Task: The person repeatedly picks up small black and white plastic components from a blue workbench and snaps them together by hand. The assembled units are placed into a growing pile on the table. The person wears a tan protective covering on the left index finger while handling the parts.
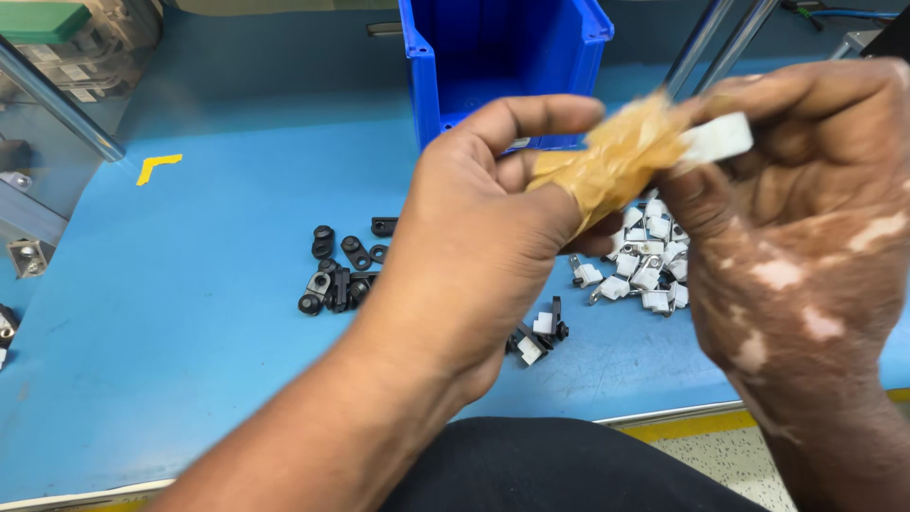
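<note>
A blue counter (190,313) fills the view, with a yellow edge strip at 5 o'clock and a small yellow corner mark (156,167) at 10 o'clock. A blue plastic bin (502,66) stands at 12 o'clock, and 2 slanted metal rods (711,43) rise at 1 o'clock. The left hand (483,246) and right hand (806,218) meet near the centre and hide much of the counter behind them. The left hand is loosely curled, its fingertips covered in crumpled tan tape (616,161); whether it grips anything underneath is hard to make out. The right hand pinches a small white plastic clip (718,140) between thumb and fingers, at 2 o'clock. A heap of white clips (645,265) lies beneath the hands, partly covered. A cluster of black parts (339,270) lies at 9 o'clock, and a few assembled black-and-white pieces (537,337) at 6 o'clock.
</note>
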